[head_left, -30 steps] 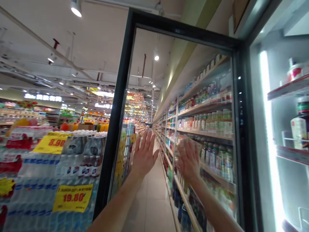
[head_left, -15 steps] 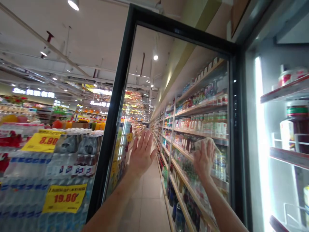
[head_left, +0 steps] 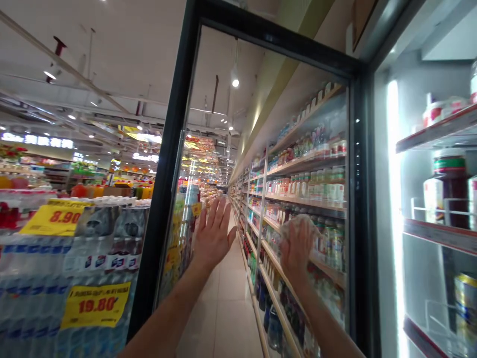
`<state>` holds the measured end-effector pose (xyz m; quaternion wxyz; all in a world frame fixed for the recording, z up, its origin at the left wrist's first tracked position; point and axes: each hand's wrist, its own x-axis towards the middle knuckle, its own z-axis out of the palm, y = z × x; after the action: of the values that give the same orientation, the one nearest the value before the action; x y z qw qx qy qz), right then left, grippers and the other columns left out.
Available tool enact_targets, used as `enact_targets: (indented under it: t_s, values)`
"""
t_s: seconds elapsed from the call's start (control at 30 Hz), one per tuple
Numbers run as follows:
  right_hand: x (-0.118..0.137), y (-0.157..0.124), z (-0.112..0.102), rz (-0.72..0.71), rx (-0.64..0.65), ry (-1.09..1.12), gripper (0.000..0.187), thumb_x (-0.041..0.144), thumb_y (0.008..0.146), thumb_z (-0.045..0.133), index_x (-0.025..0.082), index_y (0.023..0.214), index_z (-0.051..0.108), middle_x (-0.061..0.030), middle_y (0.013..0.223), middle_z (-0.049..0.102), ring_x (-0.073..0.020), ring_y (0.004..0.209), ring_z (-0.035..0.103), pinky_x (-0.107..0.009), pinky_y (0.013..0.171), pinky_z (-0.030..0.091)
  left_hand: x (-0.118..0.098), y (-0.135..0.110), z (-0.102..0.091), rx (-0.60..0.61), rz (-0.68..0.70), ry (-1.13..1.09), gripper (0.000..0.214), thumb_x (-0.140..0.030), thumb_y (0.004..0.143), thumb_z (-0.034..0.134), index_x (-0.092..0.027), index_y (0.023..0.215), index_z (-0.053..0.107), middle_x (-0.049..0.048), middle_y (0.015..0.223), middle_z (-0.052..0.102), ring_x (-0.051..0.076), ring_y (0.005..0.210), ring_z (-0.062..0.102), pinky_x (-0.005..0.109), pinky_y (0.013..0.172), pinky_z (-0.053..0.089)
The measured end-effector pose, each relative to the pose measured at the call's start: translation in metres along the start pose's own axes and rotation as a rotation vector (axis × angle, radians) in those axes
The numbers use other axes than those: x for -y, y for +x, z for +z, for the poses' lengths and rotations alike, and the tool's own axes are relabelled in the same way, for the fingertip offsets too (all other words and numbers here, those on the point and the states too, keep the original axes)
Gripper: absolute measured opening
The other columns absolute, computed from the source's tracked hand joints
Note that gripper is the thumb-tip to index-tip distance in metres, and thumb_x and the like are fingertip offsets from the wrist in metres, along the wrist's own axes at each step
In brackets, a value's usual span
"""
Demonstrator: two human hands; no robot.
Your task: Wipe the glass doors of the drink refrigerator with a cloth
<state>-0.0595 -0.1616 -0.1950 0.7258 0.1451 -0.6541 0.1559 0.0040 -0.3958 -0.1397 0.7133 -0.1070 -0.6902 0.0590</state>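
Observation:
A glass door (head_left: 242,134) with a black frame stands swung out in front of me. Against its pane lies my left hand (head_left: 213,233), flat with fingers stretched and nothing in it. Farther right, my right hand (head_left: 297,251) presses a pale cloth (head_left: 311,224) to the glass, its fingers spread over it. The cloth shows around the fingertips; the part under the palm is hidden. Slight motion blur softens the right hand.
On the right is a lit cooler with shelves (head_left: 439,233) of bottles and cans. Packs of bottled water (head_left: 37,293) with yellow price signs (head_left: 95,304) are stacked at left. Through the glass appear a tiled aisle floor (head_left: 201,318) and long stocked shelves (head_left: 305,204).
My right hand has slid the cloth left and slightly down across the glass. The left hand stays flat on the pane. The view has turned a little to the right.

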Motion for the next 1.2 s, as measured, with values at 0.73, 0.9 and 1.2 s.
enact_targets:
  t_s: [0.73,0.9,1.2]
  values:
    - [-0.022,0.011,0.000,0.163,-0.057,-0.027,0.056,0.028,0.090,0.035,0.022,0.145,0.023,-0.0146,0.152,0.018,-0.0320,0.141,0.015,-0.063,0.104,0.024,-0.007,-0.027,-0.011,0.017,-0.002,0.004,0.068,-0.037,0.090,0.041,-0.017,0.146,0.009,0.0101,0.143,0.037,0.024,0.136,0.028,0.044,0.114,0.014]
    - [-0.001,-0.004,-0.002,-0.351,0.153,0.080,0.053,0.027,0.088,0.041,0.030,0.140,0.031,-0.0069,0.151,0.024,-0.0285,0.139,0.021,-0.056,0.108,0.025,-0.006,-0.025,-0.011,0.012,0.013,0.009,0.069,-0.038,0.090,0.042,-0.017,0.146,0.007,0.0100,0.142,0.038,0.024,0.135,0.030,0.043,0.114,0.015]
    - [-0.007,0.000,-0.002,-0.283,0.136,0.075,0.054,0.027,0.088,0.042,0.029,0.141,0.031,-0.0070,0.152,0.022,-0.0291,0.140,0.018,-0.056,0.108,0.025,-0.004,-0.027,-0.010,0.010,0.022,0.024,0.069,-0.035,0.090,0.043,-0.017,0.146,0.008,0.0103,0.142,0.039,0.024,0.135,0.031,0.044,0.114,0.015]
